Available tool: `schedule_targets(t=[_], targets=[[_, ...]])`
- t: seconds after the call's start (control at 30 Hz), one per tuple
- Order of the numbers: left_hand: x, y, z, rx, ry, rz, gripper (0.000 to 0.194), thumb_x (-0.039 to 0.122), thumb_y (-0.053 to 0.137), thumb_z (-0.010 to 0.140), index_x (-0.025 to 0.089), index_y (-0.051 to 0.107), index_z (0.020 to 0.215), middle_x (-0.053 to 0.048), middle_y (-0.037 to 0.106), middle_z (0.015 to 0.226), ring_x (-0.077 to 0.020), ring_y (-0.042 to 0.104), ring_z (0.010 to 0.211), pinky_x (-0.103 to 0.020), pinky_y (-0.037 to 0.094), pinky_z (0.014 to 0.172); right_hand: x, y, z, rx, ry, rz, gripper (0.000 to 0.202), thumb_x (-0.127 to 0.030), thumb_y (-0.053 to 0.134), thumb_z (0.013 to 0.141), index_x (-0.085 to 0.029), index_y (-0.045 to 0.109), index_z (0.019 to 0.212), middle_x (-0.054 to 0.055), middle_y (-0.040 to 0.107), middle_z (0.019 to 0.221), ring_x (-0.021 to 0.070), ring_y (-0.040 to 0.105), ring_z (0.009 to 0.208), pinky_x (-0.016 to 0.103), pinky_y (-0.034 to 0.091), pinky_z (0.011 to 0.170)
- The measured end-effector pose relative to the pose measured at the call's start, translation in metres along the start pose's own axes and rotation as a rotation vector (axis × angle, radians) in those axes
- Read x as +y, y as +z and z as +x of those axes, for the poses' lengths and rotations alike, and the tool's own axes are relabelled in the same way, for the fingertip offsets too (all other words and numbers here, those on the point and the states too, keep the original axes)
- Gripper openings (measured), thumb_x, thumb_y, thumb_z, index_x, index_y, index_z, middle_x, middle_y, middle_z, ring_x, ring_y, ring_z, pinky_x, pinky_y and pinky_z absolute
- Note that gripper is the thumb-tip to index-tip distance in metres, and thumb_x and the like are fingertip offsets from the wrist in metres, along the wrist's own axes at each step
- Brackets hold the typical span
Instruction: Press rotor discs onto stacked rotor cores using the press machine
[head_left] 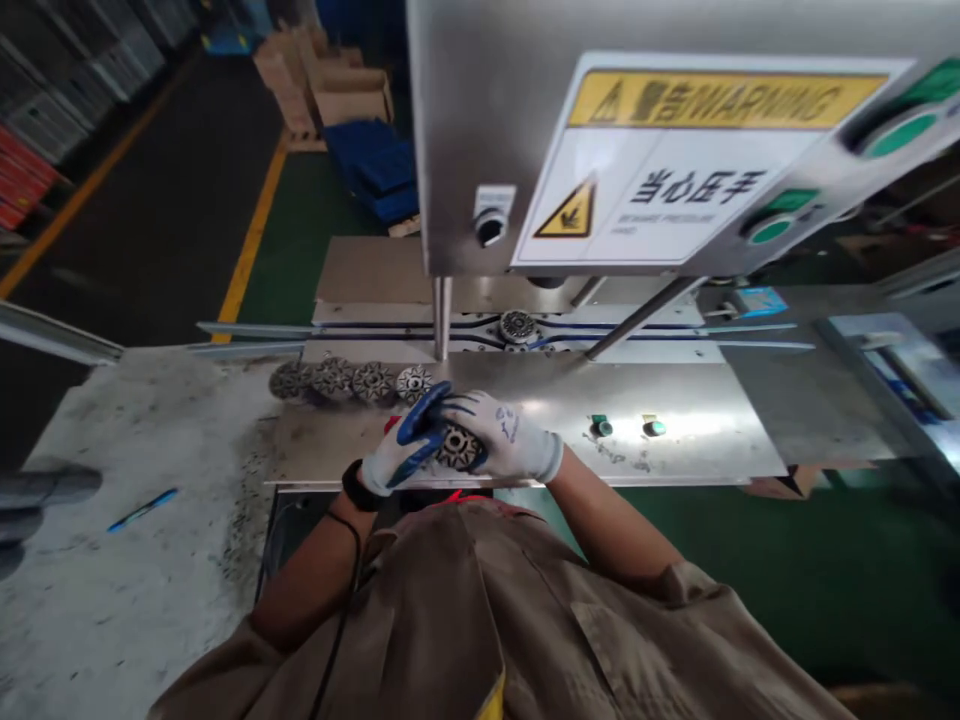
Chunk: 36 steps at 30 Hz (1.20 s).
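Metal wheel [459, 448] sits between two gloved hands; from the left come a blue pen [142, 510], a row of wheels [373, 381], the left hand [405, 448] and right hand [504, 432], both with fingers curled around the held wheel, then a green button [655, 429]

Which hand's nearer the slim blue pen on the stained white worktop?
Left: the left hand, in a white-and-blue glove, is off to the right of the slim blue pen; the right hand, gloved alike, is farther right.
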<state>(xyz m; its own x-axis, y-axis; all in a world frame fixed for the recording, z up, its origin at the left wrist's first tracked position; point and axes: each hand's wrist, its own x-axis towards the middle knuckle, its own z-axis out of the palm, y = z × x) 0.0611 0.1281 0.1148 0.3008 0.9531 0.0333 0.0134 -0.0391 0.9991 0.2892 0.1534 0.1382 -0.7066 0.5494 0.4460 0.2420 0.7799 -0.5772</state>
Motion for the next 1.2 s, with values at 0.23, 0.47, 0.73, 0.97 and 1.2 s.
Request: schedule_targets(t=[0.23,0.47,0.73,0.97,1.2], targets=[[-0.013,0.092,0.039,0.313,-0.123,-0.194,0.084,0.056,0.084,0.079,0.02,0.052,0.148,-0.015,0.067,0.139,-0.031,0.069,0.123,-0.045,0.059,0.107,0.022,0.007,-0.051,0.362,0.513,0.091,0.09,-0.04,0.08,0.077,-0.013,0.04,0.153,0.023,0.055,0.145,0.0378,0.054,0.135,0.056,0.044,0.119],[-0.03,0.098,0.023,0.242,-0.075,-0.064,0.071,0.053,0.074,0.088,0.019,0.053,0.148,-0.017,0.064,0.143,-0.0295,0.066,0.129,-0.044,0.057,0.111,0.136,-0.014,-0.043,0.508,0.679,0.053,0.084,-0.043,0.079,0.063,-0.011,0.054,0.137,0.022,0.063,0.134,0.0398,0.057,0.13,0.059,0.043,0.118],[-0.061,0.055,-0.032,0.263,0.033,0.767,0.039,0.033,0.062,0.093,0.023,0.071,0.13,-0.012,0.075,0.124,-0.0274,0.072,0.116,-0.043,0.059,0.107,0.232,-0.061,-0.016,0.312,0.678,-0.136,0.073,-0.04,0.074,0.057,-0.018,0.061,0.125,0.019,0.066,0.124,0.0386,0.062,0.12,0.054,0.051,0.111],[-0.068,0.053,-0.029,0.258,0.083,0.748,0.042,0.031,0.062,0.088,0.023,0.067,0.13,-0.012,0.074,0.121,-0.0251,0.073,0.107,-0.037,0.062,0.097,0.219,-0.047,-0.016,0.233,0.872,-0.326,0.076,-0.041,0.073,0.069,-0.018,0.053,0.139,0.023,0.057,0.139,0.0413,0.06,0.13,0.054,0.052,0.108],[-0.084,0.054,-0.027,0.155,0.201,0.918,0.063,0.045,0.071,0.079,0.025,0.062,0.138,-0.013,0.073,0.124,-0.033,0.067,0.118,-0.049,0.056,0.105,0.186,-0.063,0.018,-0.084,0.933,-0.56,0.089,-0.038,0.072,0.071,-0.008,0.045,0.15,0.031,0.047,0.151,0.0475,0.056,0.135,0.056,0.049,0.111]])
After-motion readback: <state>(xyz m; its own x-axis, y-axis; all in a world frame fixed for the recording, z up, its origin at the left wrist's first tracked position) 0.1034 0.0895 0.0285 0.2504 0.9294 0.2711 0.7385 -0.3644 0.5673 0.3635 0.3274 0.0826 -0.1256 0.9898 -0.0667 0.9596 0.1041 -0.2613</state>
